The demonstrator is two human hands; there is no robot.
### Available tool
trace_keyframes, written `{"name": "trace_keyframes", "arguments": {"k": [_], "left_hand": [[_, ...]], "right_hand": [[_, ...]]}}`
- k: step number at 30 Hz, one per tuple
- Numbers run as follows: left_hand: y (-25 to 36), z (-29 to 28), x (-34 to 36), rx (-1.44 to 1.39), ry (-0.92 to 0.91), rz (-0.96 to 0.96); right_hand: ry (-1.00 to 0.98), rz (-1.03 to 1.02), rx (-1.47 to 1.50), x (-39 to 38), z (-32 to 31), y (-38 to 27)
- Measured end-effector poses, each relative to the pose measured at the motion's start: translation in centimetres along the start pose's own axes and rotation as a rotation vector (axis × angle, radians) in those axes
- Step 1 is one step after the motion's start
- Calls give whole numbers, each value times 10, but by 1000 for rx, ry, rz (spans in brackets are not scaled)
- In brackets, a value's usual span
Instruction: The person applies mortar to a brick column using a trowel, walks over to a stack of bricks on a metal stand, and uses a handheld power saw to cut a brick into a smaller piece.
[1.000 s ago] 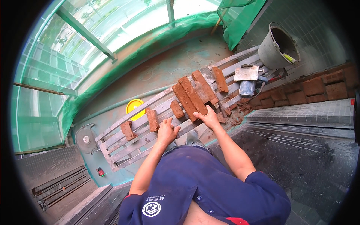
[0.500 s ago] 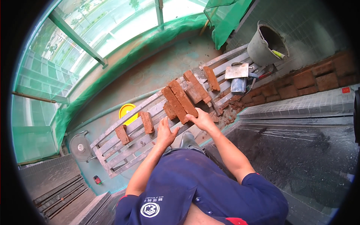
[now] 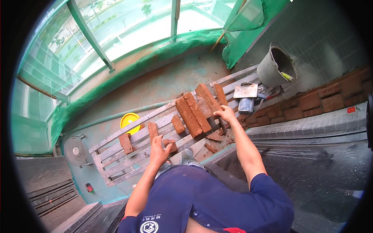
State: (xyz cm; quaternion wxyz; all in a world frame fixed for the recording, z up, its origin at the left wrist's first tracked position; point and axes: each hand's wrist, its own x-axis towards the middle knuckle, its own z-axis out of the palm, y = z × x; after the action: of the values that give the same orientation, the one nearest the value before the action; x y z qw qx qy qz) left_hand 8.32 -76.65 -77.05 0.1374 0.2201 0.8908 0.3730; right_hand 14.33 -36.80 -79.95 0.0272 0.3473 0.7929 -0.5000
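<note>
The right hand [image 3: 225, 113] was clamped on the near end of a long reddish brick [image 3: 208, 99], which pointed away, up and leftward, over a slatted platform [image 3: 126, 163]; the left hand [image 3: 157, 155] (farther off, fingers spread) was beside a brick fragment [image 3: 173, 145].

Constr./reno site inside a bldg, looks like an upper storey: a road [image 3: 157, 17] shows below thru framed windows [image 3: 175, 19], w/ green mesh netting [image 3: 112, 87] along them. Part-laid brick courses [image 3: 331, 101] run nr a grey tiled wall [image 3: 307, 54]; loose red bricks [image 3: 192, 113] & a dirty bucket [image 3: 269, 70] sit on a slatted metal platform [image 3: 105, 142]; reddish dirt smears the flr [image 3: 163, 77].
</note>
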Motion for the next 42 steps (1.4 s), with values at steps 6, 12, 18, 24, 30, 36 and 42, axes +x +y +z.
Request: {"name": "trace_keyframes", "arguments": {"k": [6, 12, 18, 24, 30, 36, 42], "left_hand": [[2, -11, 8, -64, 28, -4], [23, -9, 43, -119, -90, 8], [95, 15, 91, -635, -184, -20], [112, 47, 116, -1125, -342, -503], [119, 58, 114, -1508, -370, -490], [114, 54, 143, -677, -487, -371], [85, 49, 148, 93, -196, 185]], "right_hand": [[-181, 391, 701, -33, -35, -21], [-294, 240, 1060, -93, -16, -25], [-63, -25, 676, -143, 19, -89], [491, -638, -583, -187, 66, -118], [504, -520, -411, -178, 74, -90], [333, -195, -44, -143, 81, -59], [469, -301, -141, -119, 104, -33]]}}
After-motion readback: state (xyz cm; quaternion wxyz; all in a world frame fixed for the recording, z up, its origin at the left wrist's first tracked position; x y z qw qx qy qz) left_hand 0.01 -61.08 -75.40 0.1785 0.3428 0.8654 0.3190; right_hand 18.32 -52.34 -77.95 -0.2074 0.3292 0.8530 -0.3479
